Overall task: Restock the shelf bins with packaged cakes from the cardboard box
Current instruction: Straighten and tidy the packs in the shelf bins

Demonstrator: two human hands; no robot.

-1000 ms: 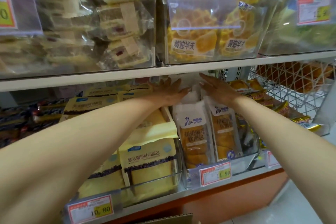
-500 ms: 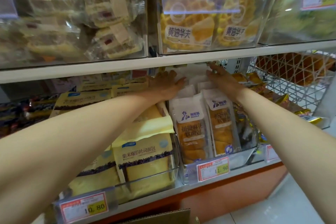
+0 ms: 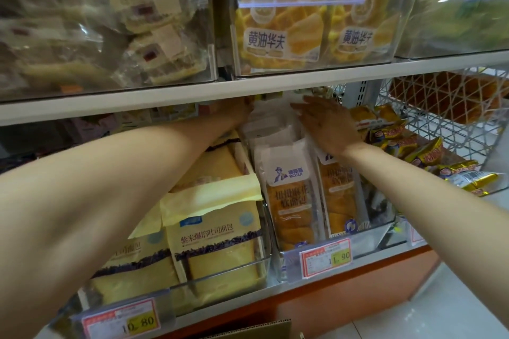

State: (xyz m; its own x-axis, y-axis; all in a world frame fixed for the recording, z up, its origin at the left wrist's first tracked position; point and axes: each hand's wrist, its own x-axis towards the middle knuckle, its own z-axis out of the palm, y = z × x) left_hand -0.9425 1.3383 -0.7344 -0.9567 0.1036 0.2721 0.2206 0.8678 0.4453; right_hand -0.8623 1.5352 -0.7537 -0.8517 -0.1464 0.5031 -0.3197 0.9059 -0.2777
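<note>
lower tier of store shelf [image 3: 165, 98], both hands in at middle bin [image 3: 369, 237]

yellow toast packs [image 3: 214, 242] at left. left hand [image 3: 234, 115] reaching under upper board beside cake row; fingers hidden, can't tell grip. packaged cakes [image 3: 289, 201] upright in middle bin. right hand [image 3: 327, 126] flat on row tops, fingers straight, holding nothing. wire basket [image 3: 440, 124] at right. cardboard box [image 3: 256, 331] edge at bottom.

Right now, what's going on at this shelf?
A person has both arms stretched in under the upper shelf. The right hand lies flat against the tops of the white-topped cake packs standing in the clear bin. The left hand is at the row's other side, fingers hidden behind the shelf edge.
</note>
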